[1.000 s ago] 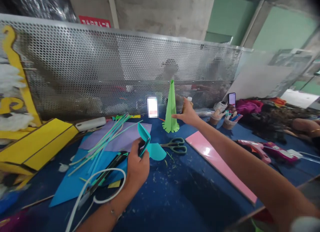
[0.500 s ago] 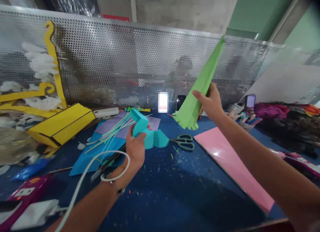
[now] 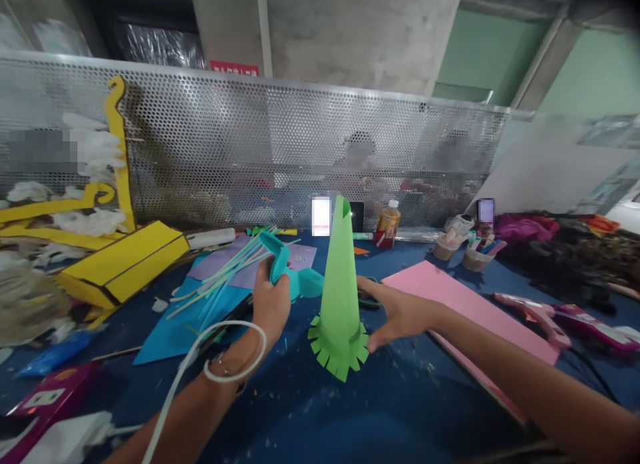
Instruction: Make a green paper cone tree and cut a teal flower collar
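Observation:
A tall green paper cone (image 3: 341,277) stands upright on the dark blue table (image 3: 320,424), its fringed base splayed outward. Just right of its foot is my right hand (image 3: 400,311), with thumb and fingers apart; whether a fingertip touches the cone is unclear. My left hand (image 3: 271,303) grips a curved turquoise paper piece (image 3: 306,284) to the left of the cone. Behind my right hand, dark scissors (image 3: 371,300) are partly hidden. A white cable (image 3: 173,391) loops over my left wrist.
A pink board (image 3: 425,277) lies to the right, with a pink glue gun (image 3: 535,311) by it. Blue sheets (image 3: 165,334) and thin strips lie left, near a yellow box (image 3: 125,257). A bottle (image 3: 389,225) and marker cup (image 3: 477,257) stand at the back.
The green cone has come down from the air at the right to stand on the table in front of me. My right hand has lowered and opened beside it. My left hand still holds the turquoise piece.

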`<action>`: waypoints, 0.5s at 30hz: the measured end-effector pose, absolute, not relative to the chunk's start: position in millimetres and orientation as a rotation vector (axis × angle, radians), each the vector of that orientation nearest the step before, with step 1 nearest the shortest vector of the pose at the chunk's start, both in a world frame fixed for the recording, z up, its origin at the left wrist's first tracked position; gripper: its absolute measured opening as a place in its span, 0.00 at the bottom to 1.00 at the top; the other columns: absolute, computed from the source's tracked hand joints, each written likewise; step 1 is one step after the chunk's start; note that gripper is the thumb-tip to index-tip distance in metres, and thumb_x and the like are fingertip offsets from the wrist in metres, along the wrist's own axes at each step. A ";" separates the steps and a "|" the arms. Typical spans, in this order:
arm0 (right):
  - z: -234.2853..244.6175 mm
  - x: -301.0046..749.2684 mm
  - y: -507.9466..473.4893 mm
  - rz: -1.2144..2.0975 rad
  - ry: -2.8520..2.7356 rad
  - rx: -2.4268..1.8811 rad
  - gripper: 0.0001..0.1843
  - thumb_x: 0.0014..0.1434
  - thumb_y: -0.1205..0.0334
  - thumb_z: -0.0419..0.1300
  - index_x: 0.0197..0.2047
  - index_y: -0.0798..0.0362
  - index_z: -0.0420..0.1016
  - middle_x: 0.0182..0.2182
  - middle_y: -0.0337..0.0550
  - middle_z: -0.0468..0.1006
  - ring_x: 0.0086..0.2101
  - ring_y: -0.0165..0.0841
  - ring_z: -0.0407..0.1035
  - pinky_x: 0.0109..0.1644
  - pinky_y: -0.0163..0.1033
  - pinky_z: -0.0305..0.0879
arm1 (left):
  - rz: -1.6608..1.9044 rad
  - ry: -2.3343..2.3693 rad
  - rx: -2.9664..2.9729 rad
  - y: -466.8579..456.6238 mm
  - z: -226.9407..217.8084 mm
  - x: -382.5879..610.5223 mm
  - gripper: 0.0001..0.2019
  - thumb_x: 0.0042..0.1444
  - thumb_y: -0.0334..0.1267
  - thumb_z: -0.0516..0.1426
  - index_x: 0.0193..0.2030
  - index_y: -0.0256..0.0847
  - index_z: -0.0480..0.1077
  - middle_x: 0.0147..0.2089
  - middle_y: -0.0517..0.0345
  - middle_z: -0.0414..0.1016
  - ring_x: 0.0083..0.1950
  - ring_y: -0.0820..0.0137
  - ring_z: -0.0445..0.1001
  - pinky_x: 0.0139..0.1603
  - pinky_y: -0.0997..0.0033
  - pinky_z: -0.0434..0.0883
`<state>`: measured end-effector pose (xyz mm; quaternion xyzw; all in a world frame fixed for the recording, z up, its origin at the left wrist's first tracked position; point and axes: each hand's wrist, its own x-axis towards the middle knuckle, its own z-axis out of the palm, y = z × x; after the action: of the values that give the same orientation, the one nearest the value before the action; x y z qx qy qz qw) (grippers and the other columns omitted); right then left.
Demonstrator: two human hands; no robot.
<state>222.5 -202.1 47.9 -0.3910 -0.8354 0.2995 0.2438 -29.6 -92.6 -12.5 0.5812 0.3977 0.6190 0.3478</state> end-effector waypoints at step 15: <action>14.5 263.3 -139.0 -0.021 -2.574 -1.615 0.14 0.61 0.66 0.67 0.51 0.56 0.78 0.45 0.52 0.80 0.45 0.44 0.75 0.51 0.45 0.69 | 1.485 1.048 1.682 -107.1 -12.1 -25.5 0.18 0.57 0.45 0.57 0.53 0.41 0.68 0.48 0.50 0.79 0.50 0.57 0.78 0.58 0.53 0.71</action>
<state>263.3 -139.0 14.5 -0.5308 -0.8459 -0.0070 0.0514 -25.5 -107.1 -12.1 0.6419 0.3999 0.5669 0.3266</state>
